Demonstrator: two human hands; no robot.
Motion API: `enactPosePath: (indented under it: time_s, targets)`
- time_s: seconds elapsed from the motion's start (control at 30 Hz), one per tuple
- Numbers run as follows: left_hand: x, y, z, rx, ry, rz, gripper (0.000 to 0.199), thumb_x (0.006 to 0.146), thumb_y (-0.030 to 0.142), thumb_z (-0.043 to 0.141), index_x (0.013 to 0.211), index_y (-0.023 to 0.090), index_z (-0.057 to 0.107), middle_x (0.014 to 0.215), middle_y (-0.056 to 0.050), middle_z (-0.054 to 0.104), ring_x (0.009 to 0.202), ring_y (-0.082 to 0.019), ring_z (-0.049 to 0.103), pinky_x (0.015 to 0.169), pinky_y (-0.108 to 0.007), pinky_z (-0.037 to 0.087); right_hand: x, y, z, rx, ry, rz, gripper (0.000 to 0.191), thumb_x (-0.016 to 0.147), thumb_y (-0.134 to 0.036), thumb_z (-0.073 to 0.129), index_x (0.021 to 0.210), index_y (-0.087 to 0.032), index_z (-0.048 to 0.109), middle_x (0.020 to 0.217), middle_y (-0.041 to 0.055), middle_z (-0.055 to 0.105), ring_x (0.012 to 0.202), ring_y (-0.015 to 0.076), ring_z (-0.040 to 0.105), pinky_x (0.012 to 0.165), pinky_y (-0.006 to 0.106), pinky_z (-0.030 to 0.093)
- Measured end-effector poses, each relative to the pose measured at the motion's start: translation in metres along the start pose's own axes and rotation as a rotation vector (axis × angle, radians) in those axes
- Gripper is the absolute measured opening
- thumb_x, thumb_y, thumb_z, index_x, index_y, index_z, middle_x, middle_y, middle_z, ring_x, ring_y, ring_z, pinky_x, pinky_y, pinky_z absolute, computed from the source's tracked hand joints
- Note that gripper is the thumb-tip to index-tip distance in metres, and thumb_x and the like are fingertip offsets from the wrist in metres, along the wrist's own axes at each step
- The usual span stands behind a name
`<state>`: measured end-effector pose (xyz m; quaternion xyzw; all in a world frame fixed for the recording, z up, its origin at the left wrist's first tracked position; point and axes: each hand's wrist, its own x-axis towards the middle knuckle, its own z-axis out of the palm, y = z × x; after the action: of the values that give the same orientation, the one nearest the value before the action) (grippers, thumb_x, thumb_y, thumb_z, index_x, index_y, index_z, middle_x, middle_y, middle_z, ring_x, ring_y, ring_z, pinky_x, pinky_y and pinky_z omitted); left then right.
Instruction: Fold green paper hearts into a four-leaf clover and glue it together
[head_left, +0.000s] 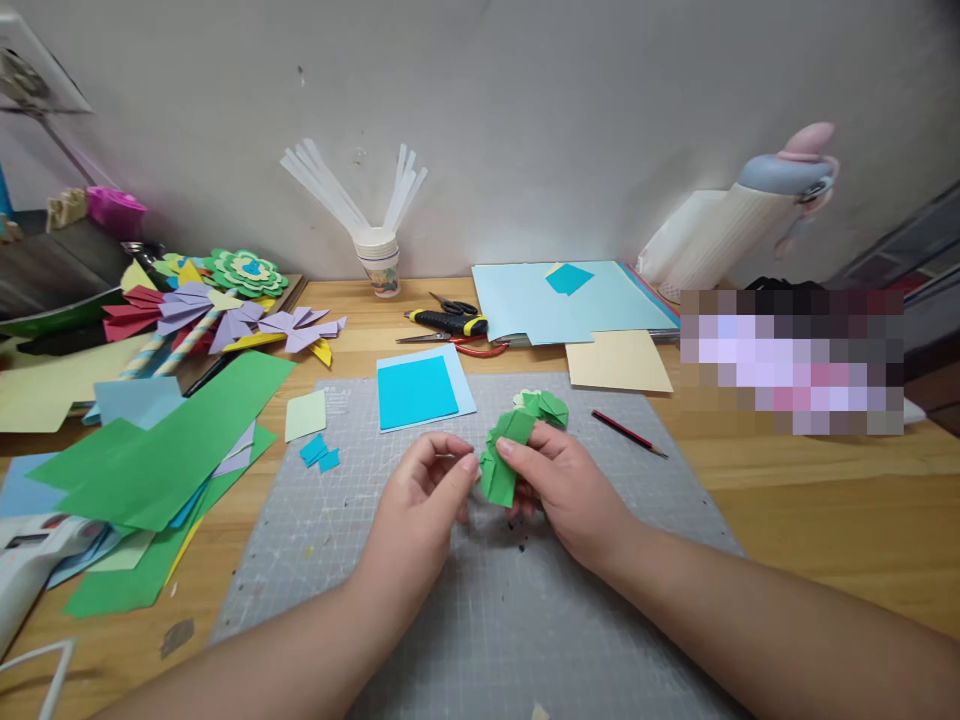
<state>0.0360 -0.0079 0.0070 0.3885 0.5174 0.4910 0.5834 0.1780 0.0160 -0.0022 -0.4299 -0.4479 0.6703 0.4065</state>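
A folded piece of green paper [508, 465] is pinched in my right hand [574, 490], thumb on top, above the grey cutting mat [420, 640]. My left hand [427, 495] is just left of the paper, thumb and index finger brought together near its edge; whatever lies between those fingertips is too small to make out. Behind my right hand another green folded piece [546, 405] rests on the mat. Blue paper squares [416, 388] lie further back, with small blue scraps [319, 452] and a pale green square [306, 416] to their left.
A red pencil [628, 433] lies at the mat's right. Pliers [446, 322] and scissors [457, 344] are behind it. Paper cups [379, 262] hold white strips. Green sheets [180, 450], paper flowers [247, 272] and a white tool [45, 560] crowd the left; a bottle [750, 225] stands back right.
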Motion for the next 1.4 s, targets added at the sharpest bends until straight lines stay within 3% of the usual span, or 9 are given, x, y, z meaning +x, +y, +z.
enactPosePath:
  time_s: [0.27,0.47,0.6,0.73,0.87,0.97,1.07,1.2,1.4]
  targets:
    - [0.001,-0.003,-0.006,0.088,-0.123,0.088,0.014,0.082,0.030,0.058,0.075,0.020,0.051,0.066,0.004,0.055,0.060,-0.010,0.052,0.058,-0.021,0.041,-0.001,0.003,-0.002,-0.038,-0.096,0.000,0.020,0.084,-0.034,0.057,0.073,-0.017,0.056,0.052,-0.0041,0.055,0.046,0.0071,0.048,0.043,0.019,0.031]
    - [-0.001,-0.006,-0.011,0.095,-0.088,0.272,0.010,0.084,0.024,0.057,0.094,0.023,0.056,0.088,-0.001,0.056,0.081,-0.014,0.054,0.072,-0.025,0.045,-0.002,0.001,0.000,0.260,-0.167,0.145,0.021,0.082,-0.033,0.058,0.070,-0.016,0.055,0.055,-0.0029,0.054,0.044,0.0079,0.048,0.037,0.018,0.027]
    - [-0.004,-0.007,-0.012,0.145,-0.197,0.304,0.007,0.087,0.023,0.053,0.093,0.024,0.057,0.089,-0.002,0.056,0.082,-0.015,0.055,0.075,-0.028,0.046,-0.001,0.001,0.000,0.294,-0.124,0.156,0.025,0.081,-0.033,0.059,0.065,-0.016,0.053,0.054,-0.0028,0.053,0.043,0.0080,0.047,0.037,0.018,0.025]
    - [-0.001,-0.006,-0.010,0.084,-0.143,0.239,0.013,0.082,0.025,0.060,0.094,0.023,0.054,0.090,-0.002,0.055,0.078,-0.015,0.053,0.068,-0.025,0.045,0.002,0.001,-0.002,0.195,-0.027,0.075,0.024,0.081,-0.037,0.060,0.069,-0.017,0.054,0.053,-0.0036,0.054,0.044,0.0078,0.045,0.040,0.019,0.027]
    - [0.006,-0.003,-0.008,0.146,-0.076,0.177,0.010,0.079,0.026,0.062,0.080,0.020,0.055,0.080,0.000,0.054,0.068,-0.012,0.049,0.062,-0.023,0.041,0.001,0.001,-0.003,-0.001,0.042,-0.014,0.023,0.079,-0.039,0.063,0.072,-0.018,0.056,0.055,-0.0038,0.053,0.049,0.0086,0.045,0.045,0.020,0.030]
    - [0.007,-0.001,-0.009,0.245,-0.012,0.244,0.009,0.080,0.024,0.058,0.074,0.020,0.054,0.077,0.000,0.054,0.073,-0.014,0.051,0.066,-0.025,0.041,-0.003,0.000,-0.003,-0.122,0.056,-0.098,0.017,0.078,-0.035,0.065,0.087,-0.022,0.059,0.075,-0.0014,0.059,0.063,0.0111,0.051,0.054,0.022,0.038]
    - [0.005,-0.001,-0.012,0.408,0.004,0.320,0.008,0.081,0.020,0.056,0.073,0.020,0.054,0.075,0.000,0.054,0.074,-0.016,0.051,0.068,-0.027,0.040,-0.004,-0.002,-0.003,-0.243,0.092,-0.253,0.023,0.077,-0.028,0.065,0.099,-0.026,0.058,0.096,0.0002,0.058,0.084,0.0146,0.054,0.071,0.027,0.044]
    - [0.003,0.000,-0.013,0.533,-0.006,0.407,0.009,0.078,0.015,0.055,0.071,0.021,0.055,0.071,0.000,0.055,0.070,-0.016,0.050,0.068,-0.028,0.040,-0.003,-0.005,-0.003,-0.461,0.093,-0.432,0.005,0.077,-0.019,0.062,0.080,-0.022,0.060,0.086,0.0006,0.057,0.088,0.0166,0.054,0.083,0.031,0.041]
    - [0.003,0.004,-0.010,0.544,-0.015,0.405,0.007,0.079,0.018,0.054,0.075,0.021,0.060,0.072,-0.001,0.060,0.070,-0.016,0.054,0.067,-0.028,0.041,-0.003,-0.005,-0.002,-0.498,0.108,-0.458,0.007,0.077,-0.017,0.061,0.072,-0.021,0.058,0.081,0.0006,0.058,0.081,0.0166,0.054,0.078,0.031,0.042]
